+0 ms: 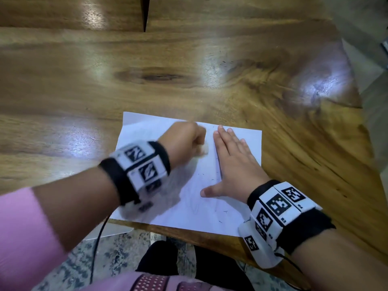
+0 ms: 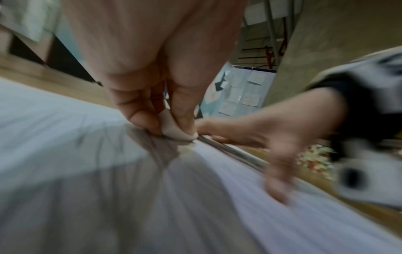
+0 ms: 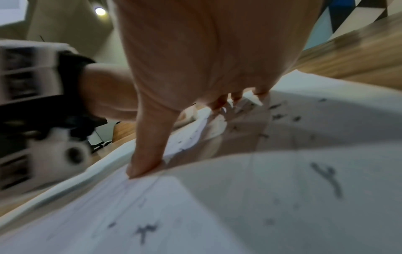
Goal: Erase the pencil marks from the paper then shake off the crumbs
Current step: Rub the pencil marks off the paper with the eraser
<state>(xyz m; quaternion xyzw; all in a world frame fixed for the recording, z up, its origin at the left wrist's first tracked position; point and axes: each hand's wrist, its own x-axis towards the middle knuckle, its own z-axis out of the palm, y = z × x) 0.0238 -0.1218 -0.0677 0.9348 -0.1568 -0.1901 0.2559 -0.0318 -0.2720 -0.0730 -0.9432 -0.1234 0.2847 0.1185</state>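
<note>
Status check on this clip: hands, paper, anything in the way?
Left hand pinches eraser on paper. Right hand flat, pinning it. Crumbs remain. Nothing blocking.

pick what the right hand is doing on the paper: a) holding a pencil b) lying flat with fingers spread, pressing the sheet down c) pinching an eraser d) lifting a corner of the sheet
b: the right hand lies flat with straight fingers on the paper, pinning it to the table, while the left hand pinches the eraser.
</note>
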